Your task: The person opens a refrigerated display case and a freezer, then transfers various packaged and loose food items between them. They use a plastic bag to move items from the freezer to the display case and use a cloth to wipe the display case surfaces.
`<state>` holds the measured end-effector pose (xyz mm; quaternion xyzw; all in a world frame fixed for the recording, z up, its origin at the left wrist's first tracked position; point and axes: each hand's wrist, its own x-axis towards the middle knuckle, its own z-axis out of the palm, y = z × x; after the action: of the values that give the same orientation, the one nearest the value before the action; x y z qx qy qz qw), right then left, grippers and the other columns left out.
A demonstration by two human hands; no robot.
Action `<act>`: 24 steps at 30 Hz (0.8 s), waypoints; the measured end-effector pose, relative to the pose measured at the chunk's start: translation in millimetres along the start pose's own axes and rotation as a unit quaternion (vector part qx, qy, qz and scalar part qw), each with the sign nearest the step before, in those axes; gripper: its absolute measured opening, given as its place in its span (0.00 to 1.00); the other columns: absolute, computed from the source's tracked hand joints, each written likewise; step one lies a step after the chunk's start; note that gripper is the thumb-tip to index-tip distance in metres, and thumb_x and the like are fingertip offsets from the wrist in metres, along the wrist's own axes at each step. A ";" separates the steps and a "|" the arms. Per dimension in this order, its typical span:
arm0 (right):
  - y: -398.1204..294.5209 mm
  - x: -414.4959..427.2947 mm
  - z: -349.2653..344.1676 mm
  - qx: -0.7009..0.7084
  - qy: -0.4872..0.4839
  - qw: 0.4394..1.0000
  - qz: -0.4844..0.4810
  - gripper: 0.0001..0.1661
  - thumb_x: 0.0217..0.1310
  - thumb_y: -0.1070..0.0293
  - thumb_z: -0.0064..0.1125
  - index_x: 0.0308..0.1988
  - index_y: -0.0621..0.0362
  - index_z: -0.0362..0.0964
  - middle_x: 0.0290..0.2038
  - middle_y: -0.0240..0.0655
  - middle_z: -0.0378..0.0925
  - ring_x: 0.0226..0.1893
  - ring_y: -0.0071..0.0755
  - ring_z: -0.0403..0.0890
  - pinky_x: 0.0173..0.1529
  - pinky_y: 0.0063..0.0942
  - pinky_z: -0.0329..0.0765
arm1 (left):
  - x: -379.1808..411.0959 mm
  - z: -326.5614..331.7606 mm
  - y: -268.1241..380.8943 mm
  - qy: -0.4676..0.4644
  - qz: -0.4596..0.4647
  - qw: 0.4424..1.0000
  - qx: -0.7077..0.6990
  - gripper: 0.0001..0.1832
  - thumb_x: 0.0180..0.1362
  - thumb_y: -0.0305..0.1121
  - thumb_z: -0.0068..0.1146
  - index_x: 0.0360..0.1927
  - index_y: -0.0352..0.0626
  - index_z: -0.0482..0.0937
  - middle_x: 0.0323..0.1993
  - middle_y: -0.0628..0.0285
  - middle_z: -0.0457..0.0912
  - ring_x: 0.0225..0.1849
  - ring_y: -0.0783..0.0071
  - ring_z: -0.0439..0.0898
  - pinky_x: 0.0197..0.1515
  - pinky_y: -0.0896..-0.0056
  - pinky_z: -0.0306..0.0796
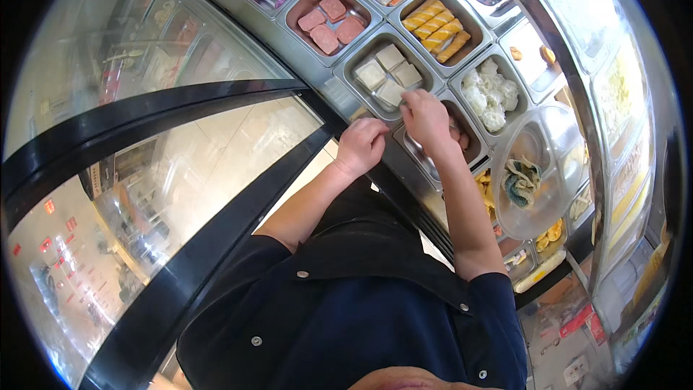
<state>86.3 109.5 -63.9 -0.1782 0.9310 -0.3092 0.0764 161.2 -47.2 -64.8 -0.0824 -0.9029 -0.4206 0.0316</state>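
Observation:
My right hand (426, 120) reaches over the near corner of a steel pan (346, 77) that holds several pale square slices. Its fingertips meet the corner of the nearest slice (390, 92); whether they pinch it is hidden. Curled at the counter's front edge, my left hand (361, 144) is just left of the right one, and its palm cannot be seen. Under my right wrist is another steel pan (476, 147) with pinkish-brown pieces, partly covered by my hand and forearm.
Beyond are pans of pink luncheon meat slices (325, 39), yellow twisted sticks (436, 27) and white clumped food (489, 92). A clear plastic bowl (514, 222) with a crumpled cloth (521, 181) rests across pans at right. A black-framed glass door (216, 86) stands open at left.

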 end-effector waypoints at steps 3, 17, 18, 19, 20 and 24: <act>4.4 24.0 19.4 -0.025 -0.011 1.000 -0.013 0.13 0.46 0.70 0.55 0.37 0.57 0.71 0.32 0.41 0.76 0.35 0.46 0.76 0.38 0.39 0.74 | -4.4 -2.2 -2.7 -0.013 -0.004 0.999 -0.033 0.06 0.43 0.22 0.53 0.28 0.42 0.75 0.31 0.60 0.78 0.34 0.59 0.76 0.39 0.65 0.71; -7.9 58.9 45.7 -0.063 -0.174 0.972 0.144 0.18 0.43 0.76 0.55 0.39 0.61 0.63 0.36 0.48 0.75 0.37 0.49 0.78 0.40 0.38 0.76 | 0.6 -3.8 -11.4 -0.018 -0.003 0.999 -0.037 0.07 0.42 0.21 0.55 0.28 0.42 0.76 0.31 0.60 0.79 0.33 0.61 0.77 0.36 0.67 0.71; -8.1 58.6 47.6 -0.058 -0.166 0.972 0.157 0.19 0.43 0.76 0.55 0.39 0.61 0.63 0.38 0.48 0.74 0.39 0.49 0.78 0.41 0.38 0.75 | 1.6 -4.1 -11.3 -0.016 0.001 0.999 -0.037 0.07 0.42 0.21 0.55 0.28 0.42 0.76 0.31 0.60 0.79 0.33 0.61 0.77 0.36 0.67 0.71; -8.2 58.5 49.0 -0.052 -0.158 0.971 0.169 0.19 0.43 0.76 0.55 0.40 0.61 0.63 0.40 0.48 0.73 0.40 0.49 0.77 0.42 0.37 0.75 | 2.7 -4.2 -11.3 -0.015 0.004 0.999 -0.037 0.07 0.42 0.21 0.55 0.28 0.42 0.76 0.31 0.60 0.79 0.33 0.61 0.77 0.35 0.67 0.71; -8.4 58.7 50.2 -0.055 -0.166 0.968 0.178 0.19 0.42 0.75 0.56 0.40 0.62 0.63 0.40 0.48 0.73 0.40 0.49 0.77 0.42 0.36 0.75 | 3.4 -4.1 -11.7 -0.013 0.008 0.999 -0.037 0.07 0.42 0.21 0.55 0.28 0.42 0.76 0.31 0.60 0.79 0.32 0.61 0.77 0.35 0.67 0.72; -11.0 59.0 48.2 -0.078 -0.184 0.962 0.185 0.17 0.42 0.72 0.57 0.37 0.61 0.67 0.41 0.47 0.73 0.40 0.48 0.77 0.44 0.35 0.75 | 4.2 -2.3 -13.5 -0.005 -0.001 0.999 -0.044 0.06 0.43 0.22 0.54 0.27 0.44 0.76 0.30 0.61 0.78 0.32 0.61 0.77 0.35 0.67 0.72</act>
<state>47.1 52.6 -97.6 -0.0626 0.9387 -0.1782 0.2885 154.7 -57.0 -72.9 -0.0849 -0.8840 -0.4592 0.0233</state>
